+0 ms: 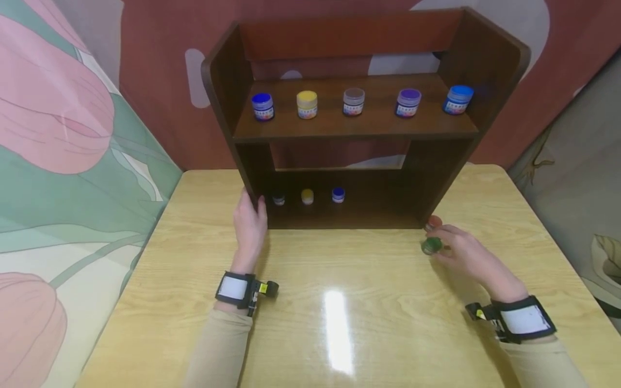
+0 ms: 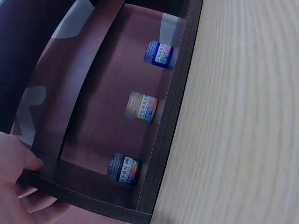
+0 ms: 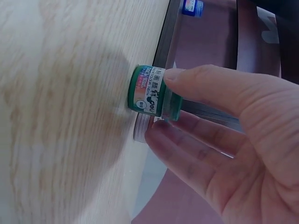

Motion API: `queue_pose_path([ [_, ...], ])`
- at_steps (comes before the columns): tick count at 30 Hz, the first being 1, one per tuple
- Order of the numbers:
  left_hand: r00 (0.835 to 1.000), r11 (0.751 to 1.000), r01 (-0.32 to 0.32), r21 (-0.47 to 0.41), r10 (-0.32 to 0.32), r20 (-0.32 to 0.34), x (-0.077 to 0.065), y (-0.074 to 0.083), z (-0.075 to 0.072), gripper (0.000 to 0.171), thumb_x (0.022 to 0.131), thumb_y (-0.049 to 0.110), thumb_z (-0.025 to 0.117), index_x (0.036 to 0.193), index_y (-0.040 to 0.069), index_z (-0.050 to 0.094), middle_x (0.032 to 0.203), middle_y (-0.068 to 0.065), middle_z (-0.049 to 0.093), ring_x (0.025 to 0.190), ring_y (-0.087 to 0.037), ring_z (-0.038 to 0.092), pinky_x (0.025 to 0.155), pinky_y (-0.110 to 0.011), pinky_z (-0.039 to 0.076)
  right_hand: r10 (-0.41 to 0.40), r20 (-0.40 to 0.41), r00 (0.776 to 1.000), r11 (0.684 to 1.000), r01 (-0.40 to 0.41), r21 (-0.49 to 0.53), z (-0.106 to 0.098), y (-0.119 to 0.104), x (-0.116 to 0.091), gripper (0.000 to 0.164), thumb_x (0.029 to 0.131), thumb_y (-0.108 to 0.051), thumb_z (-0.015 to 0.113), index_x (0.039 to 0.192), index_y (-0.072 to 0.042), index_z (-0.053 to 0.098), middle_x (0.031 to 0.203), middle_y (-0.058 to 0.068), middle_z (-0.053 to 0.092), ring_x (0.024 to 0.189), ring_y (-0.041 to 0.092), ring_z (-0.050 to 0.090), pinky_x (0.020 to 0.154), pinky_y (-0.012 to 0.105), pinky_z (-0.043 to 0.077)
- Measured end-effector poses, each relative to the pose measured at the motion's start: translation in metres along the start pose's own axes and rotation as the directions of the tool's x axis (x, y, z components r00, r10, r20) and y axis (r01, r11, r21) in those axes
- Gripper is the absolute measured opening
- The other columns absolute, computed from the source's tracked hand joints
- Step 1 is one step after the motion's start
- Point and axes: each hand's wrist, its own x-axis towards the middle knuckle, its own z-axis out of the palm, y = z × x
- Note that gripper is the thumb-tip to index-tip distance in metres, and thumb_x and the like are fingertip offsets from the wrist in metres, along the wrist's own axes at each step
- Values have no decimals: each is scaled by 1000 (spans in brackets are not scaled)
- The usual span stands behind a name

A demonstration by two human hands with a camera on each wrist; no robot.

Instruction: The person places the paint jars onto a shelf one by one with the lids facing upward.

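My left hand (image 1: 249, 226) grips the left side panel of the dark brown shelf unit (image 1: 349, 220), thumb on the inner side and fingers outside in the left wrist view. By the unit's lower right corner, my right hand (image 1: 468, 256) holds a green paint jar (image 3: 147, 91), its thumb against the jar near the lid. Just behind it, partly hidden by the fingers, is a jar with a red lid (image 1: 434, 221). On the lower shelf stand a dark jar (image 2: 124, 169), a yellow jar (image 2: 141, 107) and a blue jar (image 2: 159, 53).
Several paint jars stand in a row on the upper shelf, among them a yellow one (image 1: 307, 105), a purple one (image 1: 408, 103) and a light blue one (image 1: 458, 100). The unit rests on a pale wooden table (image 1: 291, 302) before a patterned cloth backdrop (image 1: 155, 81).
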Motion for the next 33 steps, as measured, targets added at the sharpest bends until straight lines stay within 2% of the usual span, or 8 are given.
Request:
queue_pose_path([
  [4,1000,1000,-1,7,1,-5,2,1,0,31,99,13,58,126,-2,56,120,-26,68,111,-44,66,97,-54,54,3,-6,1000,1000,-3,-18,-1,0,1,48,73,4,83,117,6,66,115,26,67,99,37,68,80,51,60],
  [11,1000,1000,5,7,-5,-4,4,1,0,31,99,13,58,126,-2,56,121,-25,68,113,-43,65,97,-54,53,-65,-51,997,998,64,-11,4,1,5,43,71,9,82,111,5,67,109,25,68,91,34,70,73,46,61],
  [20,1000,1000,0,11,0,5,4,1,-2,31,100,12,57,127,-1,56,121,-24,68,114,-41,65,98,-53,53,-64,-79,995,997,62,-36,7,0,7,38,72,10,81,107,4,68,110,26,69,92,37,71,74,47,61],
  [27,1000,1000,-2,15,2,3,2,1,-2,30,100,13,58,126,-2,56,119,-24,68,112,-42,65,97,-54,53,-58,-66,996,998,56,-30,3,-6,11,37,75,6,81,110,5,68,112,27,68,95,38,71,75,46,61],
  [33,1000,1000,7,20,-7,4,1,3,-2,30,99,12,58,125,-2,56,120,-24,68,112,-43,66,96,-55,53,-90,-110,990,995,84,-52,0,-15,18,35,76,5,81,109,3,70,104,19,70,91,31,70,77,48,60],
])
